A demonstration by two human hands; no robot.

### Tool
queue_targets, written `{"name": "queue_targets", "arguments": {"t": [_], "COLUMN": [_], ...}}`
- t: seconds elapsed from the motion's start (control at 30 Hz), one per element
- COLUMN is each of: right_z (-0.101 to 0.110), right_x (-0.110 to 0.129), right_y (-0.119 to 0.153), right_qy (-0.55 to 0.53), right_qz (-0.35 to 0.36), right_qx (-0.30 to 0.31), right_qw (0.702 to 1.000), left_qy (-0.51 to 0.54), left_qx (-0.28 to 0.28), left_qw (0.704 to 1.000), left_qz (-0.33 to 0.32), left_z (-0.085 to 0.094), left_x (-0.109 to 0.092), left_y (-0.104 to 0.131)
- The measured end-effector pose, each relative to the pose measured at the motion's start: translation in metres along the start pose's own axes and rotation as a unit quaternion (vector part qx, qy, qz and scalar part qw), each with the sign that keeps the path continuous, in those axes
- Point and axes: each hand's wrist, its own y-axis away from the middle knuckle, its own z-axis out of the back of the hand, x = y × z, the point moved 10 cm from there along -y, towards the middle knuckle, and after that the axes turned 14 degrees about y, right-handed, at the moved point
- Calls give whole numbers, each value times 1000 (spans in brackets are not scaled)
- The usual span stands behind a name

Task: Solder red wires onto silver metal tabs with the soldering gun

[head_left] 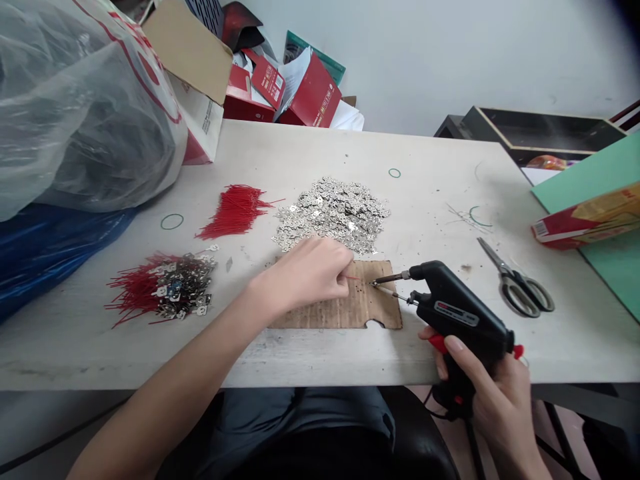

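Observation:
My left hand [320,270] is pinched closed over a piece of cardboard [325,313], and a short red wire [353,277] sticks out from its fingertips to the right. In my right hand [493,380] is a black soldering gun [455,307] with a red trigger, the fingers wrapped round its grip. The gun's tip meets the cardboard just right of the wire's end; whether they touch is too small to tell. Just beyond my left hand lies a heap of small silver metal tabs [335,213]. A bundle of red wires [235,212] rests to its left.
Wires with metal tabs attached [170,287] are piled at the left. Scissors [520,283] lie on the right, near a green board [600,200] and a long box [590,217]. A large plastic bag [85,100] and red boxes [310,93] stand behind.

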Motion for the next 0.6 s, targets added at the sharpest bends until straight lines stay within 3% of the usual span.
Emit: {"name": "queue_targets", "arguments": {"t": [0.6], "right_z": [2], "right_x": [4], "right_y": [1], "right_qy": [12], "right_qz": [2], "right_qx": [-2], "right_qw": [1000], "left_qy": [39], "left_qx": [4], "left_qw": [999], "left_qz": [-11], "left_z": [-2], "left_x": [-1], "left_y": [1]}}
